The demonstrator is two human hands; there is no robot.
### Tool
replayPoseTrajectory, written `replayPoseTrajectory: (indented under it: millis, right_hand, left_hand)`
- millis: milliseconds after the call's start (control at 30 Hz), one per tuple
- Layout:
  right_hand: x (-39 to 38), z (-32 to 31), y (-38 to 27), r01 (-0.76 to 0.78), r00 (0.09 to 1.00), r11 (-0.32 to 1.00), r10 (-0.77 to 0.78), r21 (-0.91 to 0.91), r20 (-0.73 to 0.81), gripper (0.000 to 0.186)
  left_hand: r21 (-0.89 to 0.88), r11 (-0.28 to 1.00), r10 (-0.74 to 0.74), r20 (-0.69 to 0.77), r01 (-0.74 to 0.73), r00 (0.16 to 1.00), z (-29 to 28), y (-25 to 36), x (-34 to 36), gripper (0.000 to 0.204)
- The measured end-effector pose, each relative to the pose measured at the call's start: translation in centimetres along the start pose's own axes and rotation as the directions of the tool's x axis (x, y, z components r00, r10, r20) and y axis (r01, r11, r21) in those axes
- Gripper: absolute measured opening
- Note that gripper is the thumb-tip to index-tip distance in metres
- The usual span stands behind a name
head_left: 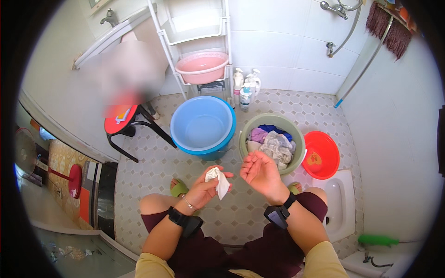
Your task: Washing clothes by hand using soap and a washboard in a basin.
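Note:
My left hand is closed around a small crumpled white cloth, which hangs over its fingers. Palm up, my right hand is open with loosely curled fingers and nothing in it. It is in front of the green-grey bucket, overlapping its near rim. Inside that bucket lie a pale, wet-looking bunched garment, a purple cloth and a dark blue cloth.
Left of the bucket stands a blue basin in a darker blue tub. A red basin is at its right, beside a squat toilet. Pump bottles, a white rack and a red stool are farther back.

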State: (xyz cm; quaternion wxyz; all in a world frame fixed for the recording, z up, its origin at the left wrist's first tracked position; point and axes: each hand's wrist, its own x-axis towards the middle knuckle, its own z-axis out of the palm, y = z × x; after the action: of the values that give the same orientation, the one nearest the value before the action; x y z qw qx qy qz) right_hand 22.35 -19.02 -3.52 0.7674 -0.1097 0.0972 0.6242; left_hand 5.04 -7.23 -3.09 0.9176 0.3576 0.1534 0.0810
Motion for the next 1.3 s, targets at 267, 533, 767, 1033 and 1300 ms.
replayPoseTrajectory:
  millis: [267,533,767,1033,1300]
  right_hand:
    - [1.2,-1.1,1.2,0.058,0.996,0.984,-0.069,-0.170,-0.057,0.014]
    - [4.0,-2.7,1.3,0.221,0.974,0.942,-0.225,-0.252,0.012,0.016]
    - [4.6,-2.0,2.8,0.415,0.893,0.522,-0.392,-0.745,0.223,0.019]
    - [3.6,-0.9,3.4,0.468,0.807,-0.165,-0.322,-0.868,0.496,0.023]
    - [3.7,-1.3,3.7,0.330,0.944,0.647,-0.219,-0.687,0.247,0.030]
  left_hand:
    - [0.343,0.929,-0.180,0.091,0.139,0.979,-1.7,-2.2,-0.2,0.029]
    - [0.617,0.751,-0.466,0.245,0.234,0.850,2.2,-6.0,-0.7,0.043]
    - [0.526,0.835,-0.341,0.267,0.160,0.902,2.5,-5.6,-0.4,0.040]
    - [0.543,0.831,-0.312,0.282,0.116,0.907,1.6,-5.9,-0.5,0.036]
    - [0.449,0.884,-0.298,0.321,0.132,0.899,2.1,-5.5,-0.5,0.030]
